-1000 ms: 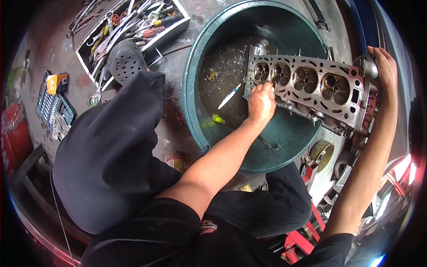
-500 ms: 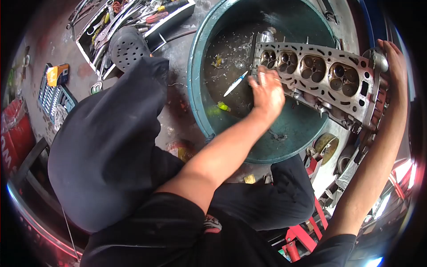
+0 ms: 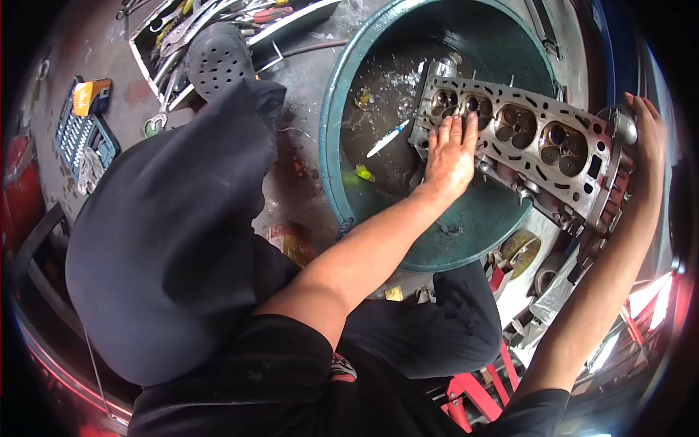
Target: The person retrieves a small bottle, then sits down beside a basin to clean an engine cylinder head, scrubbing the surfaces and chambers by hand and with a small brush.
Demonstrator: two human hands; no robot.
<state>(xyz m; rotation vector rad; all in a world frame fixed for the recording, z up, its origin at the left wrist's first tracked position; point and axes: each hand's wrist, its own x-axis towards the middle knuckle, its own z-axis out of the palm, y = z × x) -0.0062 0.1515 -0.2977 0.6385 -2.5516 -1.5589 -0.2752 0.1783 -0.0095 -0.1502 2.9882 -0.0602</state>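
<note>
Cylinder head [image 3: 521,136], its flat face with the four round combustion chambers turned up, slants from over the green tub [image 3: 329,146] out past the rim on the right side of the view. What carries its weight underneath is hidden. The left hand [image 3: 451,156] lies on top of it, fingers straight and loosely side by side, their tips on the face by the two chambers nearest the tub's middle; it pinches nothing, and most of the head stretches away to the right of these fingers. The right hand [image 3: 646,131] is at the opposite end, beside a rounded metal part; I cannot tell how tightly it closes there, since much of the hand is turned away.

Lettering is scarce to the eye: the orange box [image 3: 92,96] on the blue socket case [image 3: 102,148] bears markings too small to read, and the print on the dark shirt [image 3: 342,369] is likewise illegible (a red and pale patch, little more).

Inside the tub, a slim white-and-blue brush-like item [image 3: 387,138] lies near the head's inner end, with a yellow-green scrap [image 3: 364,173] just below it.
</note>
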